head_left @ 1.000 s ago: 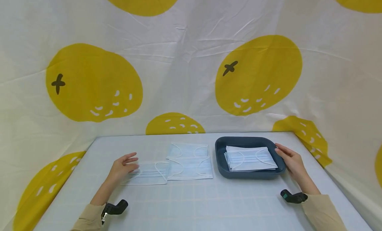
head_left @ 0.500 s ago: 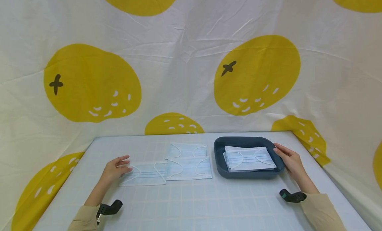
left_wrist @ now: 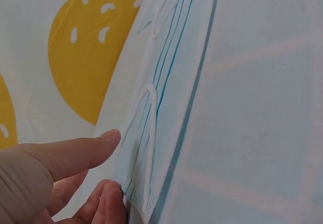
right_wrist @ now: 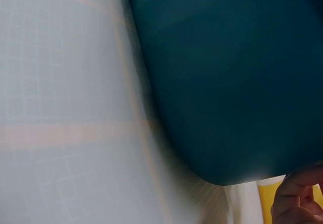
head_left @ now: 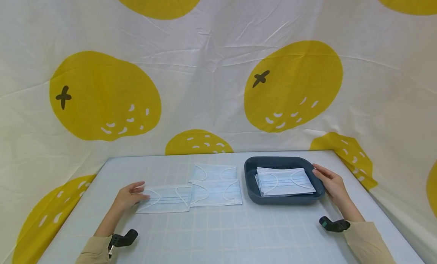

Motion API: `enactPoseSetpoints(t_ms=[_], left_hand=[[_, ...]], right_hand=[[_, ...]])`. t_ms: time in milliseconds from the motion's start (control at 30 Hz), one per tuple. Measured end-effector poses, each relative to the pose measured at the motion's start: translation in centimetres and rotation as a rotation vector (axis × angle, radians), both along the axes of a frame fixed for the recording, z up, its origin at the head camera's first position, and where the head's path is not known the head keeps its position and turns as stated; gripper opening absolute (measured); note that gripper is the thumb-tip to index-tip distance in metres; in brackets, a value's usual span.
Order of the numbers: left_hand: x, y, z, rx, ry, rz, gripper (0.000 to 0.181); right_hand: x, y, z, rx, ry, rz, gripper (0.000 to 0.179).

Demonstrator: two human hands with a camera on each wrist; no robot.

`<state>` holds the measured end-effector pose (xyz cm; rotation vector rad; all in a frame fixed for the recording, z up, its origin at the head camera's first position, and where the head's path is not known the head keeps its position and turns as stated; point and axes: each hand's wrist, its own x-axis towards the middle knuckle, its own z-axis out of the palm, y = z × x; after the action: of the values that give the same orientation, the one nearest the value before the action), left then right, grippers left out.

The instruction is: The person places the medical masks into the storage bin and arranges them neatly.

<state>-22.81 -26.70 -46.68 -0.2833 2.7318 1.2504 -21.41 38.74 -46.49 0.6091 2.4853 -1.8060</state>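
At the table's left, a light-blue pleated face mask (head_left: 167,204) with white ear loops lies flat. My left hand (head_left: 127,197) is at its left end. In the left wrist view, the thumb stands apart from the bent fingers (left_wrist: 108,199), which touch the mask's end (left_wrist: 169,113). Two more masks (head_left: 218,195) lie to its right, one behind the other. My right hand (head_left: 334,185) holds the right rim of a dark blue-grey tray (head_left: 283,200), thumb at the edge. A stack of face masks (head_left: 286,182) sits inside. The right wrist view shows mostly the tray's outside (right_wrist: 232,82).
A pale checked cloth covers the table (head_left: 218,233). Behind it hangs a white curtain (head_left: 205,85) with large yellow fruit shapes. A black device is strapped to the left wrist (head_left: 124,238), another to the right wrist (head_left: 334,224).
My left hand has drawn back leftward from over the left mask to its left end, uncovering its left ear loop. The right hand and tray have stayed in place.
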Motion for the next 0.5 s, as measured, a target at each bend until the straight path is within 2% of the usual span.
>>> enactPoseSetpoints(t_ms=[200, 500], left_hand=[[0.22, -0.06, 0.31, -0.021, -0.003, -0.026, 0.073], [0.29, 0.53, 0.02, -0.056, 0.007, 0.018, 0.068]], right_hand=[[-0.09, 0.00, -0.04, -0.004, -0.007, -0.008, 0.071], [-0.07, 0.07, -0.14, -0.005, -0.011, -0.019, 0.070]])
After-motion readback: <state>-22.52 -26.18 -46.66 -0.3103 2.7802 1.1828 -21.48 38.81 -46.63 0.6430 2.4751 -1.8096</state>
